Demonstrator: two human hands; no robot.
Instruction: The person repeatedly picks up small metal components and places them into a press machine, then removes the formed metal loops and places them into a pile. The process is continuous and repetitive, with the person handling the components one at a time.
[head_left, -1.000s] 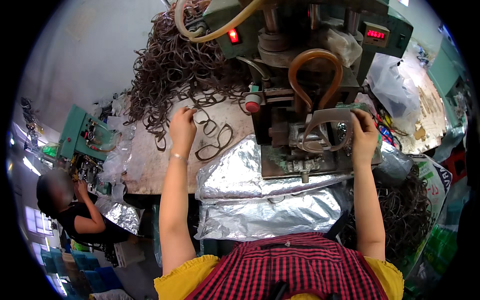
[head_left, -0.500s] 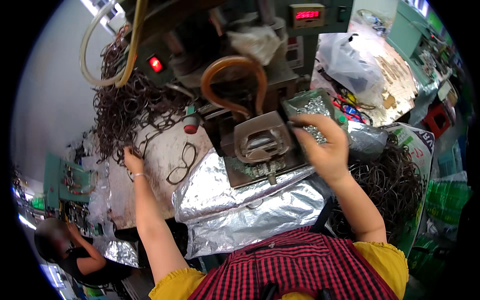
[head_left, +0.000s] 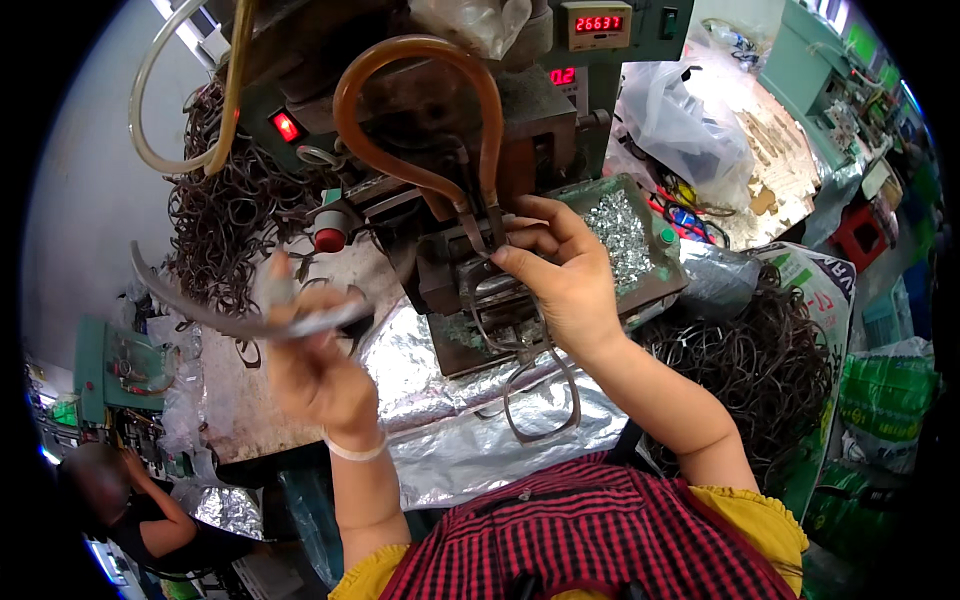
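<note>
My left hand [head_left: 325, 385] is raised in front of the bench, closed on a curved dark eyeglass frame [head_left: 215, 318], seen edge-on and blurred. At the green bench machine, my right hand [head_left: 570, 285] pinches another eyeglass frame [head_left: 527, 353] by its upper rim. One rim of it is over the machine's dark metal bed [head_left: 455, 345]; the other hangs lower, over silver foil [head_left: 430, 450]. Whether the upper rim touches the bed cannot be made out. A looped brown hose [head_left: 345, 90] comes down close to my right fingertips.
A tray of small shiny metal pieces [head_left: 615, 235] is right of my right hand. Piles of dark eyeglass frames are at the left [head_left: 215, 240] and right [head_left: 750, 350]. A red-topped button [head_left: 330, 240] stands left of the machine. Another person [head_left: 160, 510] sits at lower left.
My left hand has come from the left pile toward me, bringing an eyeglass frame. My right hand has moved left and now grips a frame at the machine. The brown block no longer covers the bed.
</note>
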